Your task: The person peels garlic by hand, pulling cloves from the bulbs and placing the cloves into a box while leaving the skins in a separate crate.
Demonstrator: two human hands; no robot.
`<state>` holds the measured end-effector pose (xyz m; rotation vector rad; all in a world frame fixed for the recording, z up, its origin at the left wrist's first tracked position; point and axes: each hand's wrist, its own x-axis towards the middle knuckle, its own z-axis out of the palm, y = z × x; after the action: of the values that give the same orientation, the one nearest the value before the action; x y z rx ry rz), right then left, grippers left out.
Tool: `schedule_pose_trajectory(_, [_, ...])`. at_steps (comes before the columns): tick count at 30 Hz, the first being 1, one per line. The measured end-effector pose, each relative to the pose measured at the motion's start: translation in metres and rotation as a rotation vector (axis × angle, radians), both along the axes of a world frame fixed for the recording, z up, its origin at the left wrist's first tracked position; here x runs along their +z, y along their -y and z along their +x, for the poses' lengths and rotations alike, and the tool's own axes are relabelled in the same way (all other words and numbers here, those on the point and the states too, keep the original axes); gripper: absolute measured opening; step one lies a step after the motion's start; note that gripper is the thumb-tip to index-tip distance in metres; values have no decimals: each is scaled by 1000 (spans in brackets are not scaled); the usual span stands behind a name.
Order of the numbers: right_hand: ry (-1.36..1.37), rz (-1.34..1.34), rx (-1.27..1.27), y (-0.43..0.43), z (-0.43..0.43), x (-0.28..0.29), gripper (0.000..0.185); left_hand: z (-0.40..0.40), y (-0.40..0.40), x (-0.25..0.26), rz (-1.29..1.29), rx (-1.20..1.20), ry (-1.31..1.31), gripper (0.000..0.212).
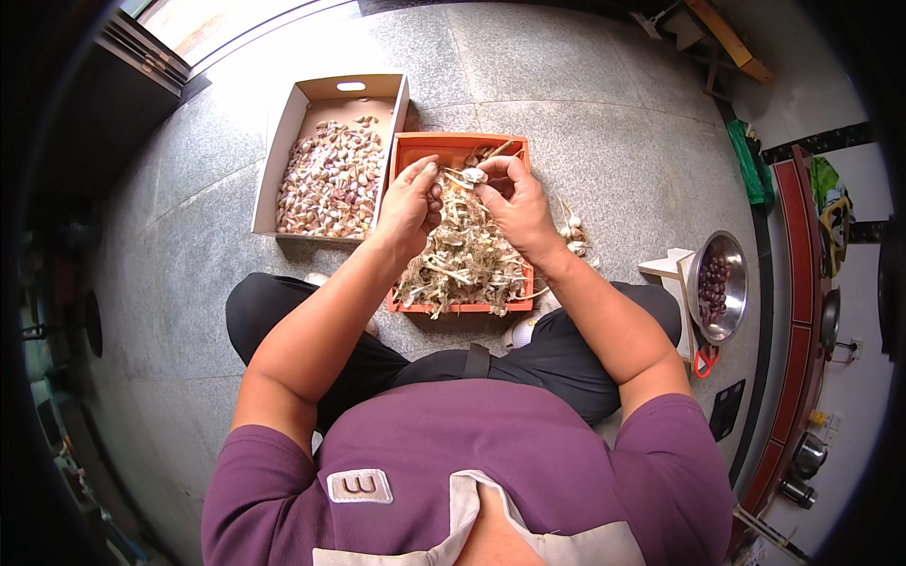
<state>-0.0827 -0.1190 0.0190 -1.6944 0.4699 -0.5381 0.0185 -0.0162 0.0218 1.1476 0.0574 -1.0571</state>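
Over the orange crate [460, 307], my right hand [524, 209] pinches a pale garlic bulb [474, 175] with a dry stalk between thumb and forefinger. My left hand [410, 205] is just left of the stalk, its fingers curled and thumb against forefinger; whether something small sits between them is hidden. Dry garlic stalks, roots and husks [460, 265] fill the near part of the crate, and some bulbs [481, 154] show at its far end. To the left, a cardboard box [333, 110] with a hand hole holds many loose garlic cloves [333, 180] with pinkish skins.
A few garlic bulbs [575, 230] lie on the grey tiled floor [623, 170], right of the crate. Near my right knee, a metal bowl [740, 283] of dark red grapes rests by a small stool [669, 265]. Red-handled scissors [706, 361] are below it. Red cabinets [789, 311] line the right.
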Motion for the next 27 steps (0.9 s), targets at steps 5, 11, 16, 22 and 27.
schedule_pose_trajectory(5, [47, -38, -80, -5, 0, 0, 14, -17, -1, -4, -143, -160, 91, 19])
schedule_pose_trajectory(11, [97, -86, -109, -14, 2, -7, 15, -21, 3, -3, -210, -124, 216, 16])
schedule_pose_trajectory(16, [112, 66, -22, -18, 4, -5, 13, -21, 2, -4, -241, -40, 222, 11])
schedule_pose_trajectory(22, [202, 599, -21, -27, 9, -7, 10, -21, 5, -6, -198, -20, 230, 10])
schedule_pose_trajectory(27, [164, 881, -92, -29, 9, -17, 10, -22, 6, -14, -97, -50, 213, 11])
